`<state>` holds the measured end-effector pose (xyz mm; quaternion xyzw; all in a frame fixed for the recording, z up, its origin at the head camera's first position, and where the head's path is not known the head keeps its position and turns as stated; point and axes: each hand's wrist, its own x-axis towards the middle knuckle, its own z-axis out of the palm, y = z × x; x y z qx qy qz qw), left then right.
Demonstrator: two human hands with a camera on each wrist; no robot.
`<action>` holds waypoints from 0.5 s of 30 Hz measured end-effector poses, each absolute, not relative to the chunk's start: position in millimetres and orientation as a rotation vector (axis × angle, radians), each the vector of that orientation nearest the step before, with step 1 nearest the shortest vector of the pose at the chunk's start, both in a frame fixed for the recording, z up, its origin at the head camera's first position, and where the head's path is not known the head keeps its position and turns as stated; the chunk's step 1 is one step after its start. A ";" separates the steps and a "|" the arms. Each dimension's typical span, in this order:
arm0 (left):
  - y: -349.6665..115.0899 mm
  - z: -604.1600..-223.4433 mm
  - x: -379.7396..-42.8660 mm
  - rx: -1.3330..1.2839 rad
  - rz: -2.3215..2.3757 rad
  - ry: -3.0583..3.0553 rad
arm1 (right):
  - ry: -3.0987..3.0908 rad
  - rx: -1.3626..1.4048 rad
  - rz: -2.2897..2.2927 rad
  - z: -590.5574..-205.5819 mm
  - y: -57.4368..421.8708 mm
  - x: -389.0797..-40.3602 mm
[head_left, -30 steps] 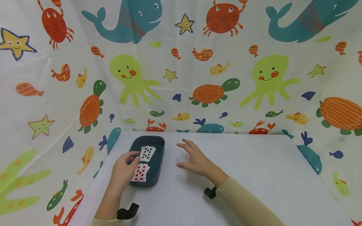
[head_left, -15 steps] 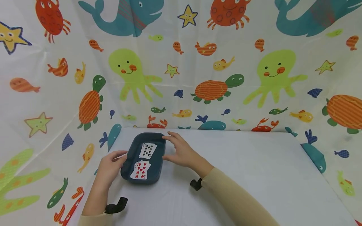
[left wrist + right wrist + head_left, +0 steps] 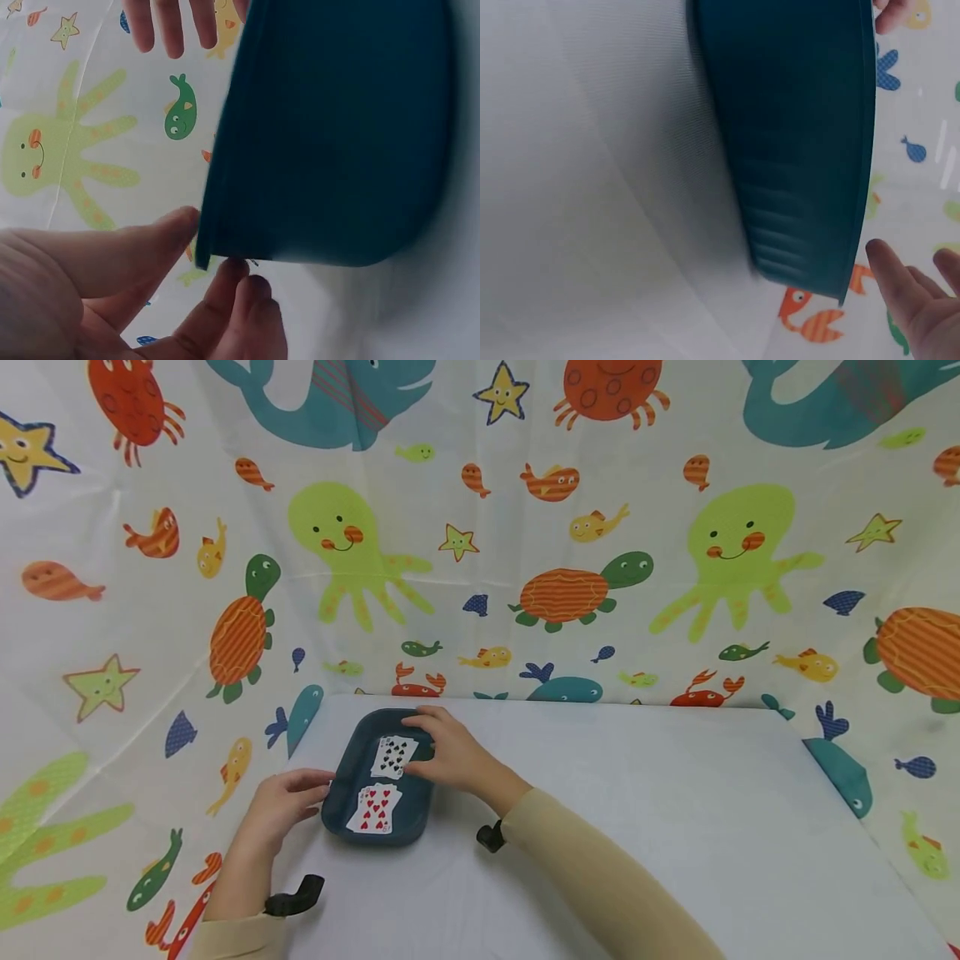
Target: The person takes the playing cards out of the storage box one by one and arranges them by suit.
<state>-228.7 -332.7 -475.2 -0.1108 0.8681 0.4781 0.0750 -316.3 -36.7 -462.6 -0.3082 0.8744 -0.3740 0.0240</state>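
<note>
A dark teal tray (image 3: 415,817) stands on the table with two small fanned stacks of playing cards in it. The stack farther from me shows a spades card (image 3: 392,757) on top; the nearer one shows a hearts card (image 3: 375,808). My left hand (image 3: 279,802) is at the tray's left rim, thumb and fingers loosely bent at its outside, as the left wrist view also shows. My right hand (image 3: 453,752) reaches over the right rim, its spread fingers above the tray by the spades stack; whether it touches a card, I cannot tell. It holds nothing visible.
A white cloth covers the table (image 3: 600,827). Behind and to the left hangs a curtain (image 3: 480,552) printed with sea animals. Each wrist carries a black camera mount (image 3: 296,896). The tray stands at the table's left side.
My left hand has moved from above the cards out to the tray's left rim. My right hand has come left from the open table to over the tray. The cards look unchanged.
</note>
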 end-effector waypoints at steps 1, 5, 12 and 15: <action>-333.5 -476.6 -229.3 -0.326 1.434 2.592 | 2.715 -0.953 -1.140 -463.0 -39.6 -318.1; -335.6 -481.7 -231.3 -0.305 1.453 2.541 | 2.735 -0.939 -1.066 -463.1 -52.3 -323.0; -337.3 -488.6 -237.7 -0.333 1.477 2.519 | 2.748 -0.865 -0.927 -468.0 -73.2 -327.8; -337.4 -490.4 -239.9 -0.367 1.491 2.496 | 2.747 -0.867 -0.890 -471.6 -79.1 -329.1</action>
